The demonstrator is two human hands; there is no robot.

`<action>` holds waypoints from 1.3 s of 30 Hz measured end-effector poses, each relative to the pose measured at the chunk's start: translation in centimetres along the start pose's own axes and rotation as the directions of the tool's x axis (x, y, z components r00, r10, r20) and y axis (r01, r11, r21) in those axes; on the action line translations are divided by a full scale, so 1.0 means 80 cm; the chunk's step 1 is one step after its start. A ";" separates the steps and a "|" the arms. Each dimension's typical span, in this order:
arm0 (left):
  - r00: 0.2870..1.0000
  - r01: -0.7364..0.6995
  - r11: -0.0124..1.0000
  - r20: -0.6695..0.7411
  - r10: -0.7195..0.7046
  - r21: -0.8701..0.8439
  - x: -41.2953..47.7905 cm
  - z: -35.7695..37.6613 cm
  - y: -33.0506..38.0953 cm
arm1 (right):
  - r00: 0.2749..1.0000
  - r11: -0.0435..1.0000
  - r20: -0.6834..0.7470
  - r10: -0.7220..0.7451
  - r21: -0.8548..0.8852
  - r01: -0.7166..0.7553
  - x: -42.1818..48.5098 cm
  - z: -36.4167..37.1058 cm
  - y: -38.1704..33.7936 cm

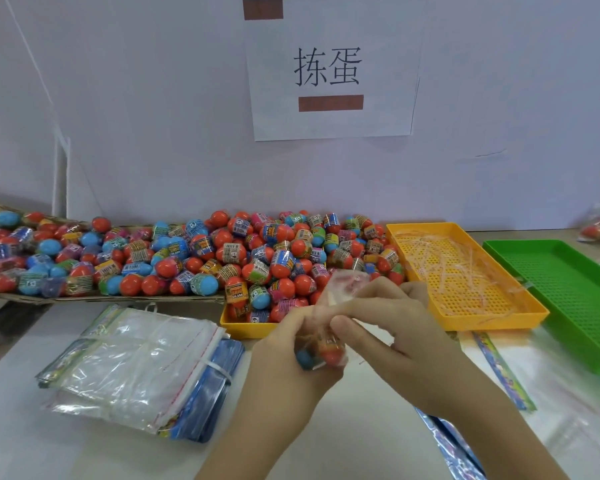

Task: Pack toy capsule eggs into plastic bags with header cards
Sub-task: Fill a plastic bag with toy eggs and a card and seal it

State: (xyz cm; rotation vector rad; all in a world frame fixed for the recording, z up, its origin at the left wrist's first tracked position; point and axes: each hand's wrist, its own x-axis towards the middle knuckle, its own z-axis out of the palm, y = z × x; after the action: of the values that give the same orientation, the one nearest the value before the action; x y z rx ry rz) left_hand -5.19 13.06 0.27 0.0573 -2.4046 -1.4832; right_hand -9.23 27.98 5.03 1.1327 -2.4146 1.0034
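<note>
Above the white tabletop (84, 445), a person's left hand (284, 362) curls round the bottom of a small clear plastic bag (342, 288) holding orange and blue capsule eggs (329, 353). The right hand (409, 337) pinches the bag's neck between its fingers (359, 309), just above the eggs.

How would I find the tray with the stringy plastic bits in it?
Start at the white paper sign on the wall and look down to the heap of capsule eggs. Right of that heap lies a yellow tray with little holes. Only it holds thin clear plastic strips; the egg-filled tray sits on its left and the green tray on its right.
</note>
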 end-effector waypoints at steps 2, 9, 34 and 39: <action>0.998 0.065 0.986 0.024 -0.062 -0.156 0.001 -0.001 0.000 | 0.993 0.992 -0.111 -0.048 0.112 0.060 0.000 -0.004 -0.002; 0.962 0.272 0.832 0.159 -0.222 -0.484 0.003 -0.011 0.010 | 0.829 0.842 -0.507 0.234 0.532 0.088 0.003 -0.014 0.018; 0.932 0.304 0.659 0.071 -0.355 -0.688 0.020 -0.022 -0.003 | 0.819 0.848 -0.228 0.527 0.072 -0.526 0.056 0.061 0.091; 0.965 0.232 0.853 0.001 -0.262 -0.467 0.014 -0.017 -0.003 | 0.861 0.613 -0.321 0.394 0.790 0.014 0.047 0.001 0.023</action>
State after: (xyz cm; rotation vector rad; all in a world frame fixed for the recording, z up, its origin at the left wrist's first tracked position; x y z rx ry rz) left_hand -5.93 11.53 0.89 0.3107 -1.9845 -2.1051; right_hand -13.06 26.66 6.08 0.6624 -1.7101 2.2454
